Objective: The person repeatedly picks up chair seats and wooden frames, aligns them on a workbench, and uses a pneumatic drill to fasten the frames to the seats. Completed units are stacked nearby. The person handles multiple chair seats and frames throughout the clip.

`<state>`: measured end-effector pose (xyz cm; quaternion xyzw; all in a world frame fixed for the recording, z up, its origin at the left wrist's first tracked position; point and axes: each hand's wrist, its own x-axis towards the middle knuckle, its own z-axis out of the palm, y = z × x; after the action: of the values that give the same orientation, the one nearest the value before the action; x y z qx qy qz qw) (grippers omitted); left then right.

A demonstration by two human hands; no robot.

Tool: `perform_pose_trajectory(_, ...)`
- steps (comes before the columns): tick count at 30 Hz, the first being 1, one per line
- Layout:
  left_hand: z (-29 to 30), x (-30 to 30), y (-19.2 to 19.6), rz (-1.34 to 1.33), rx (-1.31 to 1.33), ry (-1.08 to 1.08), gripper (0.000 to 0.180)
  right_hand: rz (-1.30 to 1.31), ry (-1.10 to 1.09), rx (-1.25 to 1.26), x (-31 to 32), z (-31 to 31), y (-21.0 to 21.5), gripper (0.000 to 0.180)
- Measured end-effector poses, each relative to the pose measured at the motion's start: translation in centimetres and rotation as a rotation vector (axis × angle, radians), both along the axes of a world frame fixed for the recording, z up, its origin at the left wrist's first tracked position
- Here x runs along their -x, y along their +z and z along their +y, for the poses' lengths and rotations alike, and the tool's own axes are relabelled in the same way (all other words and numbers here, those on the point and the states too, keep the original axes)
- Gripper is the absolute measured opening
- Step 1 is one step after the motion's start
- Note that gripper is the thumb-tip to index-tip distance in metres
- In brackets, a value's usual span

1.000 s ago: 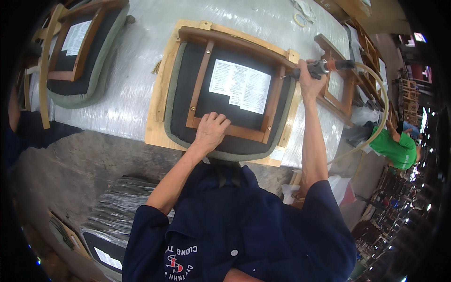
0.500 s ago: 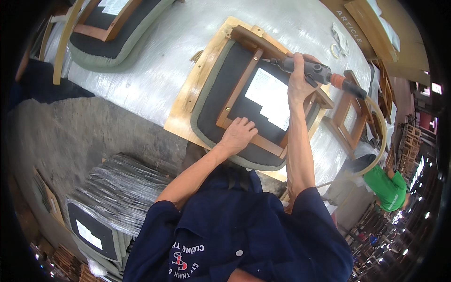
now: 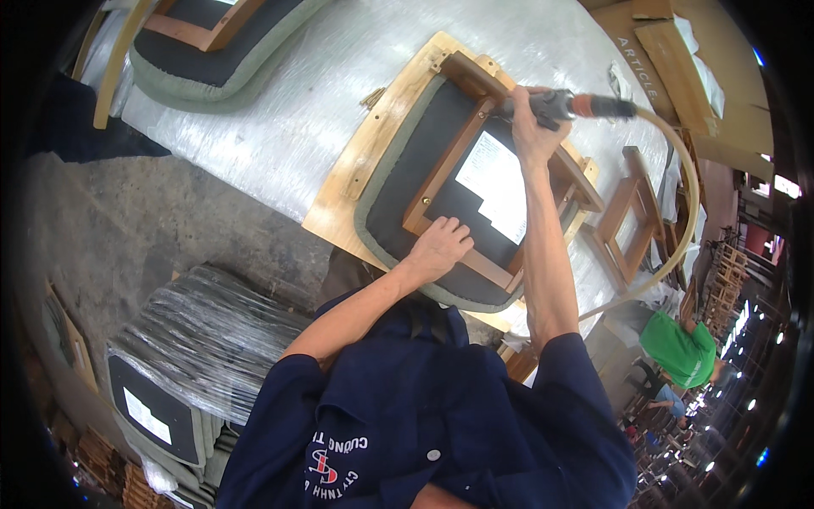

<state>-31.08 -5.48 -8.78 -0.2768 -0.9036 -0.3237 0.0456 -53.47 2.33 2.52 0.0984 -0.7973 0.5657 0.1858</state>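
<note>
My right hand (image 3: 536,136) is wrapped round a grey air screwdriver (image 3: 555,106) with an orange collar and a hose at its back. Its tip meets the far-left corner of a brown wooden frame (image 3: 454,157), by a screw there. That frame lies on the dark underside of an upturned green-grey chair seat (image 3: 390,153) bearing a white label (image 3: 496,187). Curled over the frame's near rail is my left hand (image 3: 439,248), its fingers closed on the wood. A brass-coloured screw head (image 3: 426,201) shows at the rail's near-left end. A pale plywood board (image 3: 335,204) lies under the seat.
A second upturned seat (image 3: 186,85) lies at the table's far left. Several screws (image 3: 371,97) sit beside the board. Wooden frames (image 3: 632,220) and a cardboard box (image 3: 738,144) stand right, past the looping hose (image 3: 691,182). Wrapped seats (image 3: 203,339) are stacked lower left; a person in green (image 3: 678,348) is beyond.
The screwdriver has come onto the frame's far-left corner, its back end swinging away from me. My left hand stays on the near rail. The whole view has shifted slightly.
</note>
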Motion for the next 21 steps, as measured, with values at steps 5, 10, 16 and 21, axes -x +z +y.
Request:
perform_pose_trajectory(5, -0.1, 0.0, 0.0, 0.007, 0.007, -0.012, 0.009, 0.048, -0.037, -0.064, -0.4, -1.3, 1.7, 0.012)
perform_pose_trajectory(10, 0.0, -0.2, -0.2, -0.008, -0.034, 0.020, 0.012, -0.015, 0.008, 0.165, -6.2, -1.2, 4.0, 0.015)
perform_pose_trajectory(16, 0.0, -0.2, -0.3, 0.008, 0.006, 0.010, 0.007, -0.245, 0.052, 0.174, -15.0, -1.9, 3.4, 0.024)
perform_pose_trajectory(21, 0.1, -0.4, -0.4, 0.009, -0.003, 0.048, 0.008, -0.232, 0.030, 0.177, -17.0, -2.1, 1.4, 0.025)
